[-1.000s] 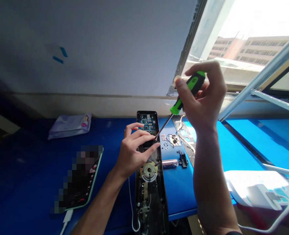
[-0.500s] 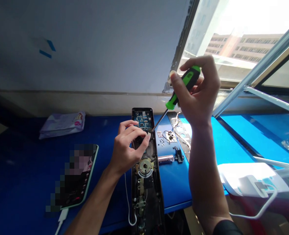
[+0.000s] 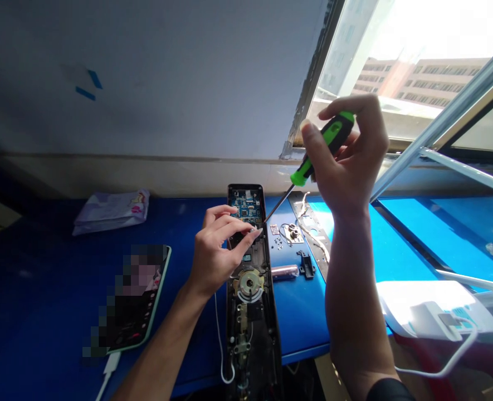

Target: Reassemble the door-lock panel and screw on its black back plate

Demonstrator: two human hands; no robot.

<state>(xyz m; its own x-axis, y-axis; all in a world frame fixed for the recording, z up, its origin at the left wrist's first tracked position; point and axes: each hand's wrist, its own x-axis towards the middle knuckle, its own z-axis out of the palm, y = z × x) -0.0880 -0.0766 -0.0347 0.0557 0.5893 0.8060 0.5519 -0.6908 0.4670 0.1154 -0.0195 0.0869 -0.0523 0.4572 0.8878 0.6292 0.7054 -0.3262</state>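
Observation:
My right hand [image 3: 348,161] is wrapped round the green and black handle of a screwdriver [image 3: 321,149]. Its shaft slants down-left, and the tip meets the right edge of a long black opened lock body [image 3: 250,312] lying lengthwise on the blue table [image 3: 188,223]. A blue circuit board [image 3: 246,205] shows at the lock's far end, a round brass part [image 3: 249,283] near its middle. My left hand [image 3: 219,250] rests on the lock just below the board, fingers pinched together beside the screwdriver tip. What they pinch is too small to make out.
Loose screws, small metal parts [image 3: 290,234], a metal plate [image 3: 313,234] and a small cylinder [image 3: 284,271] lie right of the lock. A phone [image 3: 133,303] on a cable lies at left, a tissue pack [image 3: 111,210] behind it. White charger with cable [image 3: 434,317] at right. Window frame [image 3: 447,120] stands beyond.
The view shifted a little. Both hands hold nearly the same pose; the screwdriver tip stays at the lock's right edge beside my left fingertips.

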